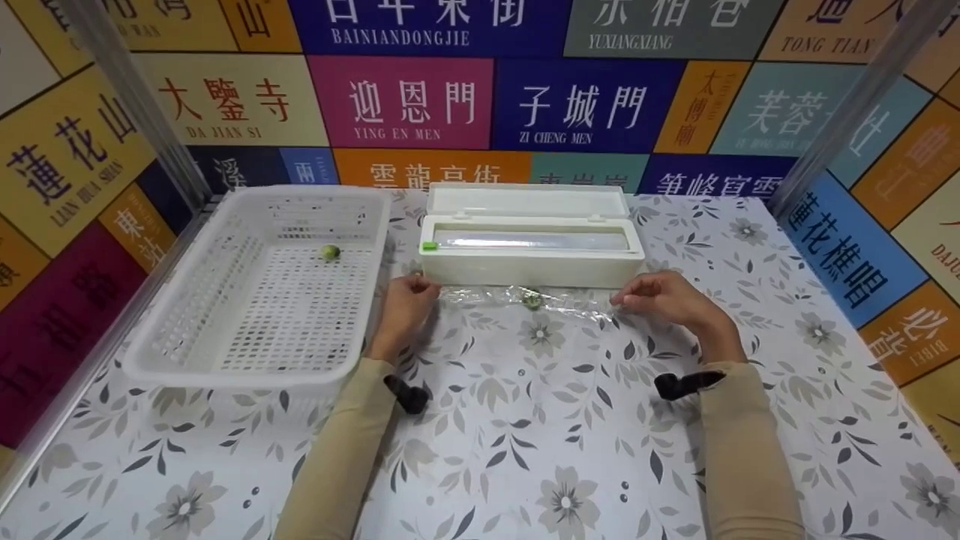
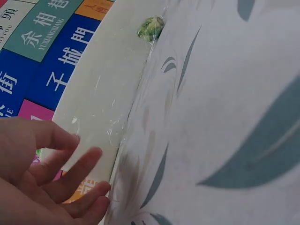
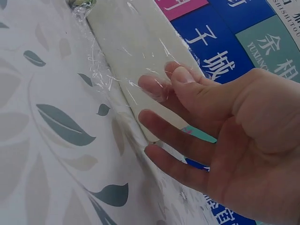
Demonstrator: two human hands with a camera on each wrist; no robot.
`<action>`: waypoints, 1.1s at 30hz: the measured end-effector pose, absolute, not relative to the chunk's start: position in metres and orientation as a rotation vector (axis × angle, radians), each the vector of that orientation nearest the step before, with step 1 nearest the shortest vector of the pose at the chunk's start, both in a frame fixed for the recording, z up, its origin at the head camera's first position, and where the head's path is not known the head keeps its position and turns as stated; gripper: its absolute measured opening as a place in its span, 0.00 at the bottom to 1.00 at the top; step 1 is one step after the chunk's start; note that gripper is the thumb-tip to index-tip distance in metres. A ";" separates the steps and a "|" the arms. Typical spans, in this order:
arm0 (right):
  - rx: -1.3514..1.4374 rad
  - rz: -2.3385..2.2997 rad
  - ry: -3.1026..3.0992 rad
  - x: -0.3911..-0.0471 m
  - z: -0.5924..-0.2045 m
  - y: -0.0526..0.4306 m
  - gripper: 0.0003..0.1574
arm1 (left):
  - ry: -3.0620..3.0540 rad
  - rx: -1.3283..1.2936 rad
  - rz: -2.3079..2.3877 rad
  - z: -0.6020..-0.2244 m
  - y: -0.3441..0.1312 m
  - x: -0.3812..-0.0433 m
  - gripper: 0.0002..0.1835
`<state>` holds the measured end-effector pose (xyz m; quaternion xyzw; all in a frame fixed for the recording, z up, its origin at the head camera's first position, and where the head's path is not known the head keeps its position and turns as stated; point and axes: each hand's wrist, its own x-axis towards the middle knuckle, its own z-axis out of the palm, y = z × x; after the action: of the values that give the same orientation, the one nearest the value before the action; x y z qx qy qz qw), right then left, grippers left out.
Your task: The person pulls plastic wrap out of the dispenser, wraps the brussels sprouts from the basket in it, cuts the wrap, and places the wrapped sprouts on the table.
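Your left hand [image 1: 405, 311] has its grip closed to a light pinch, thumb and index finger meeting on the left end of a strip of clear film [image 1: 487, 295], while the other 3 fingers hang loosely spread in the left wrist view. Your right hand [image 1: 671, 300] pinches the opposite end the same way; its grip is closed at thumb and index finger, with film lying across the fingertips and the lower 2 fingers apart from it.

Between your 2 hands the film runs narrow and crinkled, and 1 small green sprout [image 1: 532, 300] sits near its middle, with film around it. You have this strip just in front of a white dispenser box [image 1: 532, 268]; whether the film touches the tabletop [image 1: 480, 465] beneath, you cannot tell from these views.

The box stands with its lid [image 1: 525, 200] tipped back, so you can see a roll [image 1: 532, 240] of film inside and a bright green tab [image 1: 429, 246] at the left end of the opening.

To your left, beside the box, stands a white perforated basket [image 1: 240, 377], and 1 more sprout [image 1: 329, 252] lies in it, towards the far side. Under everything you have a pale surface printed with grey flowers and leaves. Your beige sleeves [image 1: 750, 457] reach the wrists, each with a black device [image 1: 679, 385] on it.
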<state>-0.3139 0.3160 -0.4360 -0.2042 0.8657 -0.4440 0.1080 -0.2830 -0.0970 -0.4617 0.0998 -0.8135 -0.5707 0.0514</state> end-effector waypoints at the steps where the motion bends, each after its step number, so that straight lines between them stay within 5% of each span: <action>1: -0.603 -1.284 2.551 -0.315 -0.436 0.316 0.11 | -2.486 0.303 -1.727 -0.461 -0.098 -0.282 0.06; 13: -0.307 -0.983 2.698 -0.311 -0.431 0.314 0.10 | -2.579 0.302 -1.597 -0.459 -0.099 -0.274 0.09; 20: -0.420 -1.089 2.681 -0.308 -0.421 0.321 0.21 | -2.606 0.294 -1.425 -0.445 -0.089 -0.268 0.14; 27: -0.392 -1.273 2.679 -0.300 -0.396 0.306 0.26 | -2.574 -0.019 -1.451 -0.423 -0.063 -0.268 0.11; 33: -0.435 -1.211 2.755 -0.297 -0.396 0.256 0.21 | -2.662 -0.252 -1.504 -0.416 -0.033 -0.280 0.09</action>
<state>-0.2969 0.2555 -0.3964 -0.1430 0.9050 -0.3976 0.0503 -0.2798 -0.0334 -0.4157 -0.0822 -0.8671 -0.4899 0.0369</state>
